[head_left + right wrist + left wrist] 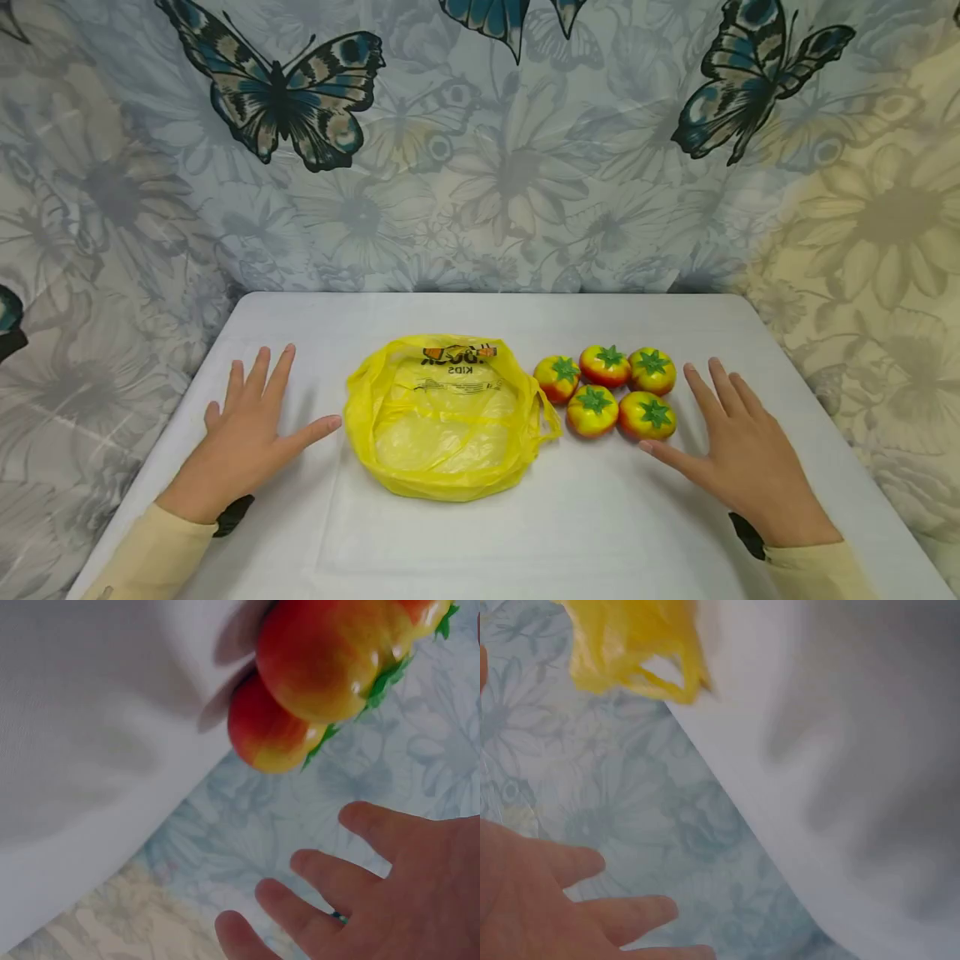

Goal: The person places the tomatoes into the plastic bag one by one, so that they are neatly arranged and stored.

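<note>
Head view: left grip [243, 433], fingers spread wide, hovers just beside a yellow bag [450, 485]; right grip [750, 450], equally wide, hangs near five red-and-yellow fruits [592, 411] right of the bag on the worktop [487, 550].

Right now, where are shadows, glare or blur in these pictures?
Head view: soft shadows beside left hand and right hand, yellowish light on backdrop at right; left wrist view: yellow bag somewhat blurred, broad shadows on table; right wrist view: small glints on tomato-like fruits.

Butterfly-patterned backdrop [517, 208], probably fabric.
</note>
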A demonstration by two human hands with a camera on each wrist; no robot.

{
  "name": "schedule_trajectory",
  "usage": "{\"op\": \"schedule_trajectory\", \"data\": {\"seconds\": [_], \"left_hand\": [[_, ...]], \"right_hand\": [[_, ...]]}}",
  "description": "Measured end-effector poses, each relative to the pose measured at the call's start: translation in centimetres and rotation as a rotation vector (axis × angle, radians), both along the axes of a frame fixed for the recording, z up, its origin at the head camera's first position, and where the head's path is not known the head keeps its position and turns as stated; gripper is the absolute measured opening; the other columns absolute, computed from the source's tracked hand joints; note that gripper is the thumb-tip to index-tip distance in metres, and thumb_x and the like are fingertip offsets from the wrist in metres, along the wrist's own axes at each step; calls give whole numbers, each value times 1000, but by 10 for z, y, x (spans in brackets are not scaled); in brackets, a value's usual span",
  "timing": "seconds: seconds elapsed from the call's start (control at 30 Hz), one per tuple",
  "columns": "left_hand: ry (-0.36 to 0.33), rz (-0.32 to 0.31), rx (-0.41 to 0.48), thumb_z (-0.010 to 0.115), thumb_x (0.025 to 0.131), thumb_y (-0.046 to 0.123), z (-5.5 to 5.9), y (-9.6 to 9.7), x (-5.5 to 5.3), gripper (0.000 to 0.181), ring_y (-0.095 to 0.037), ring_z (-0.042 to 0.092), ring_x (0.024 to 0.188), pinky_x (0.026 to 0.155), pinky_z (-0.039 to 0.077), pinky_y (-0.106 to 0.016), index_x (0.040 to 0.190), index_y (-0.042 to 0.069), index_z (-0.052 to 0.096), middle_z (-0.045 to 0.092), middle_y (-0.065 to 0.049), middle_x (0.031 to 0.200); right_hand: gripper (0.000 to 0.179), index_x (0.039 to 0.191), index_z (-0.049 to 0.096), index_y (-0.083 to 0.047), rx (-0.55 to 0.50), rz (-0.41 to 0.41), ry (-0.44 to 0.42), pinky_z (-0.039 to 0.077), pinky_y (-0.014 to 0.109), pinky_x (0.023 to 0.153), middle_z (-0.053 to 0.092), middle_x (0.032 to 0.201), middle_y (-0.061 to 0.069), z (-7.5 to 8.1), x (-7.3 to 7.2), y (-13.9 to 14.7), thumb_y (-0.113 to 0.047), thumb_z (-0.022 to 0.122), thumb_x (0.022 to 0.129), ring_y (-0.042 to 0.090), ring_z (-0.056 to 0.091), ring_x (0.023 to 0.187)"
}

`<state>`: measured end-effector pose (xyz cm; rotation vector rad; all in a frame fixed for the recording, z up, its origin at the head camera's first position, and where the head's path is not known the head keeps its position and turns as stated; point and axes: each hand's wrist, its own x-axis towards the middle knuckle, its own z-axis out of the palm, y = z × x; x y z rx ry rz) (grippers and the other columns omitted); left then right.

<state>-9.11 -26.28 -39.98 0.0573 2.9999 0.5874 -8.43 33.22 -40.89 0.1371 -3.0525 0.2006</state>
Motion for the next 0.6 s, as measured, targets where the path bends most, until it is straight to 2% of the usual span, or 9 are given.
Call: {"op": "schedule_trajectory", "data": {"seconds": [0.13, 0.3, 0.5, 0.6], "left_hand": [[-18, -7, 78, 51, 96, 85, 2, 18, -5, 117, -61, 0, 163, 113, 18, -89, 174, 23, -9, -6, -24, 181], [-20, -17, 189, 52, 98, 81, 5, 38, -11, 114, -54, 23, 162, 122, 29, -75, 175, 14, 2, 14, -26, 179], [-74, 31, 264, 58, 102, 71, -1, 51, -17, 103, -49, 57, 142, 110, 50, -65, 173, 9, 18, 36, -26, 172], [-112, 65, 290, 60, 104, 64, -3, 56, -19, 96, -48, 63, 136, 105, 55, -61, 172, 7, 23, 43, -26, 167]], "right_hand": [[124, 173, 21, -12, -10, 10, -1, 41, 84, 97, 28, 169, 37, 2, -2, -10, -86, 68, 85, 65, 37, 143], [119, 168, 34, -5, -38, 12, 27, 54, 73, 80, 47, 152, 39, 3, -3, -22, -83, 70, 85, 60, 51, 128], [110, 159, 45, 0, -37, 11, 22, 58, 61, 67, 56, 134, 37, 3, -7, -31, -77, 74, 87, 51, 61, 107], [102, 156, 49, -1, -43, 9, 3, 58, 60, 67, 55, 133, 36, 2, -9, -35, -72, 77, 88, 49, 63, 103]]}}
